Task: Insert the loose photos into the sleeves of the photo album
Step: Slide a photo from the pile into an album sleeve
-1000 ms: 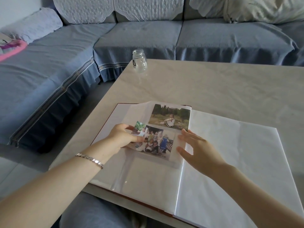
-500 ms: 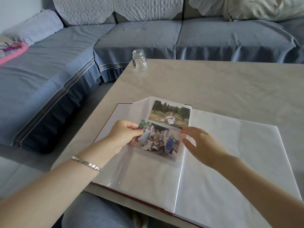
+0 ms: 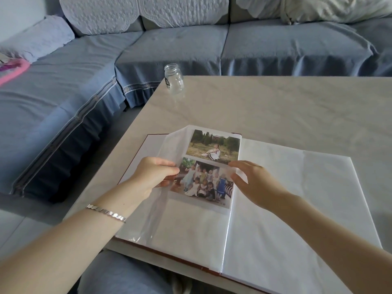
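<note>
Photo album (image 3: 297, 198) open on tabletop (image 3: 275, 107).
Left grip (image 3: 154, 177) pinches left edge of group photo (image 3: 203, 183); right grip (image 3: 254, 183), relaxed, touches its right edge; second photo (image 3: 214, 145) just beyond.

Open tabletop (image 3: 286, 107) lies beyond the album (image 3: 297, 198); 1 jar (image 3: 174, 82) stands at its far-left corner.
</note>
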`<state>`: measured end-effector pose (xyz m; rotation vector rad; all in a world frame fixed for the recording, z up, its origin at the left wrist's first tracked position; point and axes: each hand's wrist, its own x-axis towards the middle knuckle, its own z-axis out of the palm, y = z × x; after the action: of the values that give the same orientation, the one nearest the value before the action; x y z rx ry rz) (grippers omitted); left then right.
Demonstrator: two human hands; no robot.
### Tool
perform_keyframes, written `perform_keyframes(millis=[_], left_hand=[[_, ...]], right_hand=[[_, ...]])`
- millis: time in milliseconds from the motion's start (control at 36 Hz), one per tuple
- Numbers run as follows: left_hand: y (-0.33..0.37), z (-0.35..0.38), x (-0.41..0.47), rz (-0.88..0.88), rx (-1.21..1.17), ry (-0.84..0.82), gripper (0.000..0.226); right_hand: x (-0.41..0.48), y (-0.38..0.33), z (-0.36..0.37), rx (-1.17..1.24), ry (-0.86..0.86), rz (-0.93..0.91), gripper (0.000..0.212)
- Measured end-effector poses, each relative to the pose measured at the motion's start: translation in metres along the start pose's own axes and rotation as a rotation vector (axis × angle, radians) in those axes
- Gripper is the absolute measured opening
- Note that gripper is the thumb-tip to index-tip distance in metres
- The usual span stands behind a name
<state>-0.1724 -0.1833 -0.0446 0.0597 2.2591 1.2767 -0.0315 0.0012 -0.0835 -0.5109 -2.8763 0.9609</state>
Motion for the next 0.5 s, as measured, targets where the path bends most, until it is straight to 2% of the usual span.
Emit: perform_keyframes(millis=[306, 500], left_hand=[[-0.007, 0.002, -0.005, 0.099, -0.007, 0.077, 0.017], [-0.012, 0.0, 0.0, -0.016, -0.07, 0.052, 0.018]], right_hand=[[-0.001, 0.0, 0.0, 0.015, 0.023, 0.008, 0.035], [-0.001, 0.003, 0.003, 0.026, 0.026, 0.002, 0.034]])
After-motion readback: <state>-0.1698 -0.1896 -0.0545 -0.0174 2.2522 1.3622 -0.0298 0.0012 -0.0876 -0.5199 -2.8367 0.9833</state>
